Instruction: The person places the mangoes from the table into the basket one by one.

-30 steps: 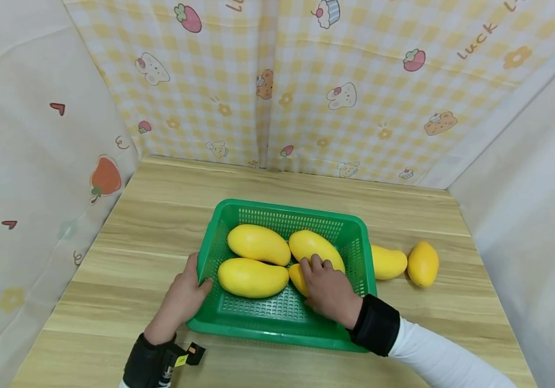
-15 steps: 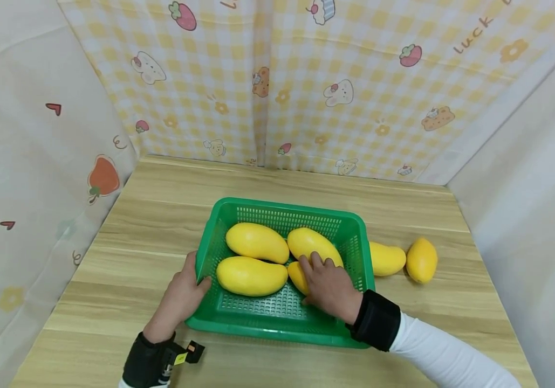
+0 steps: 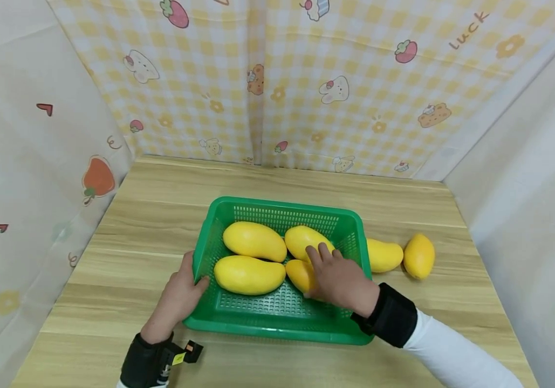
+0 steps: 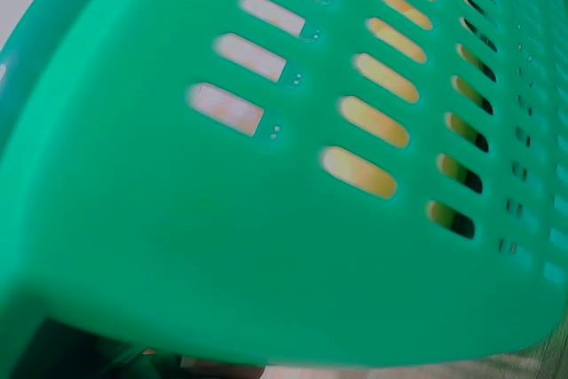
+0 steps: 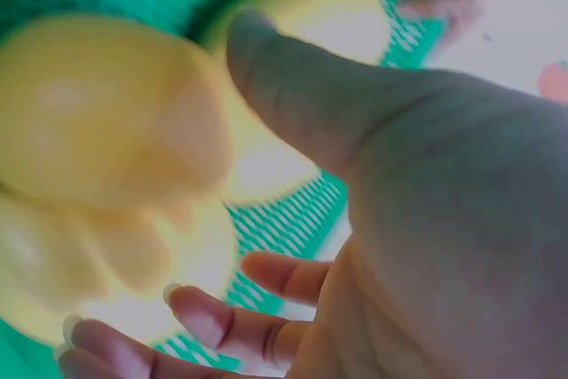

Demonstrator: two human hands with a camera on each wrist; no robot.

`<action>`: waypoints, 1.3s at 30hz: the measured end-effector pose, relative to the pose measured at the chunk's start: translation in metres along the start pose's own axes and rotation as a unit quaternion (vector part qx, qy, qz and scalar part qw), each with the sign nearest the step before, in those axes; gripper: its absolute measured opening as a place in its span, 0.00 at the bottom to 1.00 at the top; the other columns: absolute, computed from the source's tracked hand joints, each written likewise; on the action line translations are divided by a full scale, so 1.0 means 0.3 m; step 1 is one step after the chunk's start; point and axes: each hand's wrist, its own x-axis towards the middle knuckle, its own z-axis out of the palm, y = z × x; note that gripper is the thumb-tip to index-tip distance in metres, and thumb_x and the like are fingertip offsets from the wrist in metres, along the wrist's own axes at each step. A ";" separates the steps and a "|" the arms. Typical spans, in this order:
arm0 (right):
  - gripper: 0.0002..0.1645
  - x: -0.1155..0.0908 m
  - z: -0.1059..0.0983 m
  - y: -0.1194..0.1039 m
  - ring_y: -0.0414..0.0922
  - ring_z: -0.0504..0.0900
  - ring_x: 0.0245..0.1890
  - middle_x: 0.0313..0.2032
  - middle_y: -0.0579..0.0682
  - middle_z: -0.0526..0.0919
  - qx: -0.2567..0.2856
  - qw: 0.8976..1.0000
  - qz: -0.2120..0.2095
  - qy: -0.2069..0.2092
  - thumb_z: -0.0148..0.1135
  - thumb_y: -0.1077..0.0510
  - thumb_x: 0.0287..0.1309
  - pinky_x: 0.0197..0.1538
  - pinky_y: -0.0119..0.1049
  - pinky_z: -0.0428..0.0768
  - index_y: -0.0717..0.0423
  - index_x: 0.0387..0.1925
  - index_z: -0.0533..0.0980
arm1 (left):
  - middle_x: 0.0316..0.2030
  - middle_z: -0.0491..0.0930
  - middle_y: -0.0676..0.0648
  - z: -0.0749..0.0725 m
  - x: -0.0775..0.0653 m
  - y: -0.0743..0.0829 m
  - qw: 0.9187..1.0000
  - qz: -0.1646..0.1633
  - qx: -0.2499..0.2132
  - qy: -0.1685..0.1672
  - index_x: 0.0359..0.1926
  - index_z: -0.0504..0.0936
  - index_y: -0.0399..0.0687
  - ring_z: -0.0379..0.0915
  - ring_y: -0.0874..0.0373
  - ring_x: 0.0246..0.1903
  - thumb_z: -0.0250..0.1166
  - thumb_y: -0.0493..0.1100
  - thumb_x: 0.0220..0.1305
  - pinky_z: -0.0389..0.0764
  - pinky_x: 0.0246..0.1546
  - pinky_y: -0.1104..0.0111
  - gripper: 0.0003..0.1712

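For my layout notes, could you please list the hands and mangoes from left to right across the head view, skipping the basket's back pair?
Left hand → front-left mango in the green basket → partly covered front-right mango → right hand → outside mango beside the basket's right wall → rightmost mango.

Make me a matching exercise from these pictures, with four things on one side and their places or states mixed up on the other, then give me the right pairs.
Things:
1. Left hand
2. Right hand
3. Green basket
4. Rightmost mango

Places or states:
A. Out on the wooden table, next to another loose mango
B. Over mangoes at the right part of the container, as the head view shows it
C. Gripping the container's left side
D. Perforated, with fruit inside

Right pairs: 1-C, 2-B, 3-D, 4-A.
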 end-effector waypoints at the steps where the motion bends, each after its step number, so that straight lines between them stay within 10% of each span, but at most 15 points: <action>1: 0.52 -0.005 -0.019 0.007 0.53 0.72 0.34 0.49 0.60 0.68 0.003 1.000 0.001 0.002 0.69 0.34 0.47 0.27 0.39 0.74 0.60 0.64 0.60 | 0.39 0.79 0.32 -0.001 0.000 0.000 1.000 0.001 0.000 0.000 0.67 0.50 0.33 0.78 0.49 0.28 0.53 0.33 0.66 0.76 0.24 0.62 0.33; 10: 0.37 -0.057 -0.138 0.111 0.47 0.67 0.27 0.39 0.54 0.67 0.053 0.998 -0.007 0.037 0.65 0.42 0.57 0.28 0.34 0.72 0.61 0.59 0.67 | 0.40 0.78 0.32 -0.004 0.000 0.004 1.000 -0.005 -0.006 -0.004 0.68 0.49 0.33 0.78 0.49 0.29 0.54 0.34 0.67 0.76 0.24 0.61 0.33; 30: 0.29 -0.136 -0.165 0.317 0.61 0.71 0.41 0.46 0.65 0.68 0.111 0.988 0.073 0.082 0.58 0.49 0.65 0.36 0.47 0.76 0.65 0.58 0.66 | 0.38 0.79 0.33 0.003 0.003 -0.008 1.000 -0.004 -0.013 -0.001 0.68 0.50 0.34 0.78 0.50 0.28 0.53 0.33 0.67 0.77 0.24 0.62 0.33; 39: 0.36 -0.139 -0.113 0.381 0.67 0.67 0.51 0.54 0.67 0.67 0.120 0.989 0.079 0.026 0.66 0.53 0.58 0.45 0.55 0.74 0.65 0.61 0.63 | 0.39 0.78 0.33 0.001 0.003 -0.004 1.000 0.000 -0.013 -0.004 0.68 0.49 0.32 0.78 0.50 0.29 0.54 0.33 0.67 0.76 0.24 0.61 0.33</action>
